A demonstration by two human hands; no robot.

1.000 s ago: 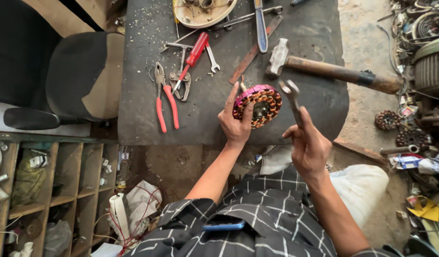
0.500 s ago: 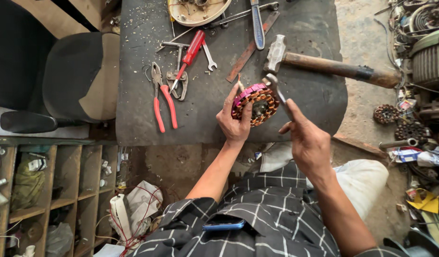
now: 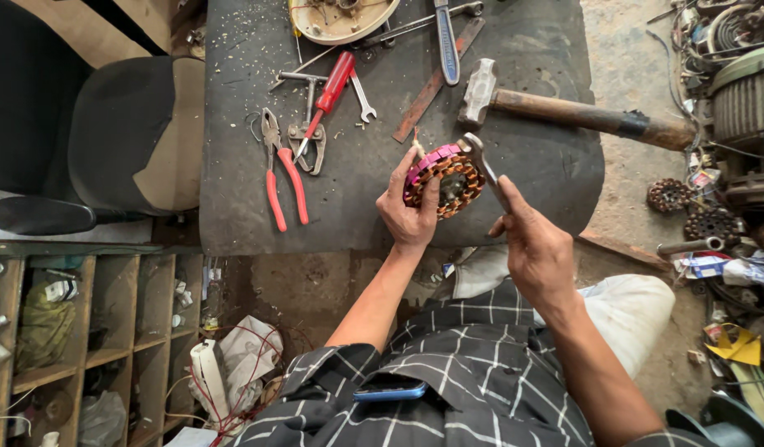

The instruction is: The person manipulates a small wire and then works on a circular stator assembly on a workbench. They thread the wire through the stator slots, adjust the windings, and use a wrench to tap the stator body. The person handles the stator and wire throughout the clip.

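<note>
Near the front edge of the table: the work sits between both hands, over the dark mat.
Left hand: closed around the motor stator, fingers over its rim, thumb on the near side, holding it tilted on edge.
Right hand: gripping a metal spanner by its shank; the spanner's head touches the stator's top right edge.
Motor stator: a round ring with copper windings and pink insulating strips along its upper left rim, held just above the table.
Progress, as I judge it: the stator is already out of any housing and in hand, with windings and pink strips in place; the spanner head is against the rim, so the working of that edge looks under way, not finished. Whether any part is loosened I cannot tell.
Left of the left hand: red-handled pliers, and beyond them a red screwdriver across a small puller-like tool.
Beyond the right hand: a hammer with a wooden handle, lying untouched; a flat rusty bar beside it.
Far beyond both hands: a round cream-coloured cover at the table's far edge.
</note>
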